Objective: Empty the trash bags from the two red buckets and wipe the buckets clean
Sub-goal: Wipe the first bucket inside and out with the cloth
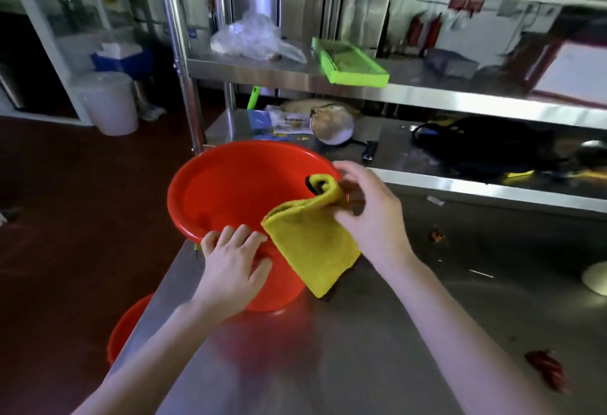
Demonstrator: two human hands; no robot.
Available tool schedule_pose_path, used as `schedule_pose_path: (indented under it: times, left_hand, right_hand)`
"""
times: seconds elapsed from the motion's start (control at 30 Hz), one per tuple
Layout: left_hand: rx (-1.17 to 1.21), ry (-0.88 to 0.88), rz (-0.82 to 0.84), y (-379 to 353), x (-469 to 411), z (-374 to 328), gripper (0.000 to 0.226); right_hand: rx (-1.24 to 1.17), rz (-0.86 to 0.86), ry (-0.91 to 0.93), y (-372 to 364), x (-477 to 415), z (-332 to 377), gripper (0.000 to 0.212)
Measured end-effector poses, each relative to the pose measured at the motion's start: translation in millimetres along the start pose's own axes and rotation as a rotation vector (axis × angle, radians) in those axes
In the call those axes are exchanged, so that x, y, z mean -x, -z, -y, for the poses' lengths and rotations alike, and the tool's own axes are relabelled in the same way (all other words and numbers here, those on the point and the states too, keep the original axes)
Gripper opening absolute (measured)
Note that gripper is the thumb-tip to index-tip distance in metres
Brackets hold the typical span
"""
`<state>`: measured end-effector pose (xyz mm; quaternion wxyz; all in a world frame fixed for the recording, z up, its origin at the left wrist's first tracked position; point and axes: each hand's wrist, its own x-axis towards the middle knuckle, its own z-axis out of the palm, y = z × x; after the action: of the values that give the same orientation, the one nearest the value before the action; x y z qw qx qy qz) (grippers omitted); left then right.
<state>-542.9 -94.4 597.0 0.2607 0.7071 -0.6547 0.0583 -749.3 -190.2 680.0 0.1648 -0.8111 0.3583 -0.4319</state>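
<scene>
Below the near left corner of the steel table (361, 349), a second red bucket (128, 326) showed only as a curved slice of wall, so its inside could not be judged. On the tabletop, at its left edge, stood the red bucket (230, 191), tipped with its mouth toward the viewer. The left hand (235, 267) gripped it at the near rim, fingers hooked over the lip and thumb against the outer wall. The right hand (371, 214) pinched a folded yellow cloth (312, 244) that draped over the right side of the rim and hung down the outside. Something dark sat under the cloth's upper fold; what it was could not be told.

The bucket looked like thin, smooth plastic: light, fairly stiff, likely slippery, and apt to skate on steel if pushed without a steadying hold. Its rolled rim seemed the surest place to take it. The cloth was soft and limp, best bunched in the palm for wiping.

By count: two red buckets, one cloth, two hands. No liner showed inside the bucket on the table. Farther back, on the middle shelf (295, 78), lay one crumpled clear plastic bag (256, 40) and one green tray (348, 60).
</scene>
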Motion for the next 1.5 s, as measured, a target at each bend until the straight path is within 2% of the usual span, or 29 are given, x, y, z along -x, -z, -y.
schedule_pose_path:
  times: [0.13,0.27,0.4,0.53,0.63,0.73,0.8,0.87,0.93,1.03,1.1,1.23,1.3,1.37,1.43,1.5]
  left_hand:
    - [0.094,-0.023,-0.025,8,-3,7,0.039]
    - [0.128,-0.072,-0.024,10,-2,14,0.041]
    - [0.117,-0.054,0.028,11,-8,16,0.040]
    - [0.102,-0.058,0.017,11,-6,22,0.042]
    - [0.088,-0.076,0.060,12,-11,29,0.055]
    - [0.065,-0.087,0.093,14,-22,35,0.056]
    - [0.043,-0.098,0.083,13,-24,40,0.056]
    - [0.029,-0.110,0.067,10,-24,41,0.056]
    - [0.012,-0.101,0.075,9,-25,39,0.060]
    - [0.032,-0.087,0.062,10,-21,39,0.067]
    - [0.067,-0.071,0.059,13,-17,40,0.066]
    - [0.101,-0.077,0.217,26,-17,48,0.057]
    - [0.170,-0.099,0.250,35,-16,60,0.042]
    - [0.226,-0.124,0.255,44,-16,67,0.038]
    - [0.236,-0.135,0.278,49,-19,67,0.038]
    - [0.247,-0.123,0.277,49,-24,65,0.042]
  right_hand:
    - [0.456,0.242,0.048,-54,9,-4,0.040]
    - [0.317,0.090,0.269,-80,37,-11,0.021]
    - [0.421,0.158,0.334,-89,38,-10,0.038]
    - [0.436,0.152,0.397,-83,19,-24,0.040]
    - [0.399,0.293,0.339,-49,-10,-54,0.038]
    - [0.454,0.451,0.224,-26,-37,-77,0.031]
    - [0.443,0.378,0.147,-32,-33,-78,0.032]
    - [0.420,0.185,0.060,-51,-11,-61,0.038]
    - [0.433,0.048,0.055,-78,18,-31,0.039]
    - [0.459,-0.066,0.053,-114,35,9,0.038]
    - [0.464,-0.057,0.149,-115,37,11,0.039]
    - [0.406,0.176,0.390,-67,19,-30,0.033]
    - [0.374,0.264,0.368,-36,3,-58,0.033]
    - [0.363,0.318,0.321,-17,-6,-75,0.036]
    - [0.366,0.243,0.280,-21,-2,-74,0.040]
    - [0.372,0.091,0.189,-42,15,-53,0.036]
